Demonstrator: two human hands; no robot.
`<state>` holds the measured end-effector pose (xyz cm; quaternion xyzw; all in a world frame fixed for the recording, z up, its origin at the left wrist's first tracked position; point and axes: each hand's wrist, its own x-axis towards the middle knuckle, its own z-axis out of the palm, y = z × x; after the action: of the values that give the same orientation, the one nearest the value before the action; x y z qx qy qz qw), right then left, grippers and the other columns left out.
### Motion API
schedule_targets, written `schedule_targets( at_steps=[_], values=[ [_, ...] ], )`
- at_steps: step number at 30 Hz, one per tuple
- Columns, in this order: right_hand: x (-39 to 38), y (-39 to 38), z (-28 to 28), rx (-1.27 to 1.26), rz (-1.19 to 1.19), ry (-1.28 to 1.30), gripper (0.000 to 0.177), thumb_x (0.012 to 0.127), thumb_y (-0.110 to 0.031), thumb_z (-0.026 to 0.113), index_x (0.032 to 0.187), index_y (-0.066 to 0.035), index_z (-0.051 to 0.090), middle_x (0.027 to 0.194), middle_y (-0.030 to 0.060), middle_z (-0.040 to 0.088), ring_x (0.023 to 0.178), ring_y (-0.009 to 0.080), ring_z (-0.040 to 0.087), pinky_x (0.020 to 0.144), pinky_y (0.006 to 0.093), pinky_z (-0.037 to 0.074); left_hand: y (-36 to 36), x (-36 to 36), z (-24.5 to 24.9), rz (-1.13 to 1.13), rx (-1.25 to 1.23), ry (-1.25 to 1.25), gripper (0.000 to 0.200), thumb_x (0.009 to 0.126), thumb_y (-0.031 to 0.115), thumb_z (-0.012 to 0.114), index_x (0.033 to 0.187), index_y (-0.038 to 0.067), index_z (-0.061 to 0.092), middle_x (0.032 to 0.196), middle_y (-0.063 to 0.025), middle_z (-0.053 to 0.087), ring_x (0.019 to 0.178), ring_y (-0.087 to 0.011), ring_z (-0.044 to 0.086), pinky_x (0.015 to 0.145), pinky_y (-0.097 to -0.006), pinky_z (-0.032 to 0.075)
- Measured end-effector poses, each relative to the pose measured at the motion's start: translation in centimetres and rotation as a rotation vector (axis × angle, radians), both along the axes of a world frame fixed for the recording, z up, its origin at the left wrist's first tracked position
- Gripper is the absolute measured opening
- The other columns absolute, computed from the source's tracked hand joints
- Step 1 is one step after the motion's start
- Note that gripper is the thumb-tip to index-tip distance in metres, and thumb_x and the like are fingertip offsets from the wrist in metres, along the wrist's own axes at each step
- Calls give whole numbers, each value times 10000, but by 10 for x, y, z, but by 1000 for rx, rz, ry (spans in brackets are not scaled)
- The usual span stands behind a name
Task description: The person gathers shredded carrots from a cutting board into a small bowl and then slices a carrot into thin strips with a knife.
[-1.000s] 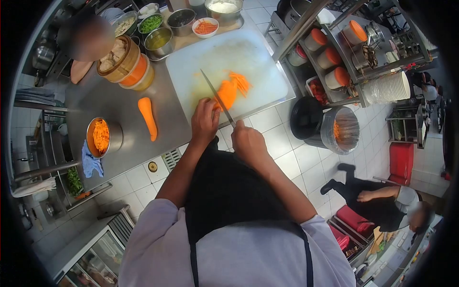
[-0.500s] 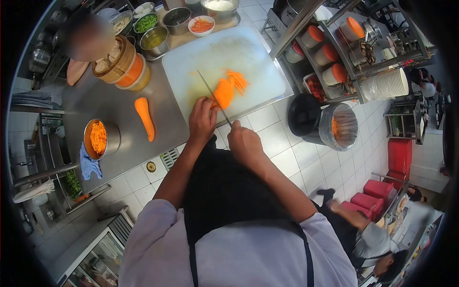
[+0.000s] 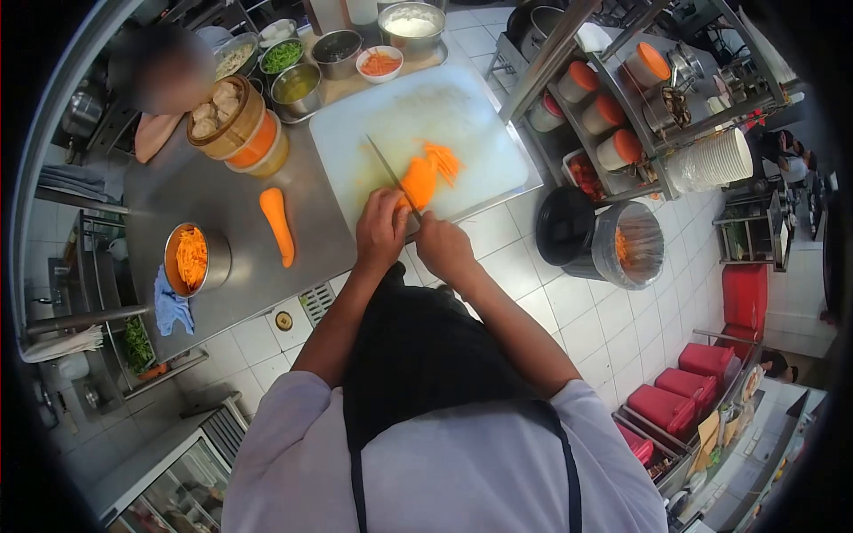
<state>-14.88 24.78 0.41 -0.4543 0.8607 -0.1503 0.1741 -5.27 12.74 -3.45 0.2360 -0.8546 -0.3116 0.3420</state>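
Head view: right hand [image 3: 444, 249] grips a long steel knife [image 3: 394, 178], left hand [image 3: 380, 233] pins a part-sliced orange carrot chunk [image 3: 419, 180]; a whole orange carrot [image 3: 277, 224] left of both lies uncut.

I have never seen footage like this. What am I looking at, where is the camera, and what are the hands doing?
There is no machine here. A person wears one camera on the head, looking down, so the round, bent picture shows their own chest, arms and hands. The right hand grips a knife, its blade over a white cutting board. The left hand steadies a carrot piece, with cut strips beside it. On the steel counter lie a whole carrot, a metal bowl of shredded carrot and a blue cloth. Further back stand a bamboo steamer and small bowls.
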Motion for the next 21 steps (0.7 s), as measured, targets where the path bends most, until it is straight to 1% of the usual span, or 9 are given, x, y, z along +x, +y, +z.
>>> schedule_targets(
  at_steps=[2,3,5,9,11,14,15,18,21],
  values=[
    [4,2,-1,-2,-6,20,150,916,-57,592,1029,40,601,815,248,743,759,390,771,679,479,624,2,0,2,15,-82,-32,281,971,152,676,1235,58,659,1195,-172,621,1052,-390,672,864,-487,560],
    [4,2,-3,-16,-5,13,143,925,-62,572,1025,38,593,806,257,735,757,409,760,681,500,614,2,-2,4,20,-123,-48,290,968,146,673,1246,61,660,1193,-170,619,1050,-385,673,863,-487,561],
    [4,4,-6,-43,-3,-4,136,943,-72,532,1015,33,578,789,273,719,755,446,739,684,542,595,1,-3,10,-5,-130,-113,297,963,139,669,1251,65,664,1181,-168,614,1044,-379,673,864,-490,562],
    [5,6,-3,-64,-11,6,130,944,-69,528,1001,36,578,800,278,721,751,451,735,684,550,588,-3,-5,21,-56,-140,-250,346,959,128,660,1299,72,646,1153,-167,604,1035,-376,669,859,-488,562],
    [5,7,4,-42,-32,-8,127,948,-71,523,986,39,576,800,283,717,749,452,731,680,550,585,-1,-4,28,-51,-114,-207,354,960,122,663,1308,71,629,1165,-172,610,1045,-377,667,859,-482,560],
    [3,16,7,-121,-28,17,120,915,-70,580,979,30,596,753,267,717,716,432,747,657,515,608,2,-2,21,-19,-4,-107,356,961,121,678,1307,70,608,1176,-180,622,1054,-381,668,860,-476,557],
    [3,19,14,-147,-37,20,119,918,-74,577,972,30,595,744,269,712,708,438,741,654,522,603,2,-1,17,-1,44,-67,356,961,121,684,1303,70,601,1178,-183,627,1056,-382,669,861,-474,556],
    [6,29,32,-186,-52,19,122,926,-87,573,955,29,595,719,269,699,685,449,724,647,537,590,2,2,5,23,111,-62,320,956,133,708,1253,58,616,1183,-180,642,1059,-387,673,872,-468,554],
    [8,43,40,-159,-36,17,140,945,-111,580,954,28,588,695,262,688,662,449,712,633,545,579,1,3,0,25,25,-28,299,959,158,712,1224,45,632,1180,-169,647,1053,-392,673,877,-461,554]
  ],
)
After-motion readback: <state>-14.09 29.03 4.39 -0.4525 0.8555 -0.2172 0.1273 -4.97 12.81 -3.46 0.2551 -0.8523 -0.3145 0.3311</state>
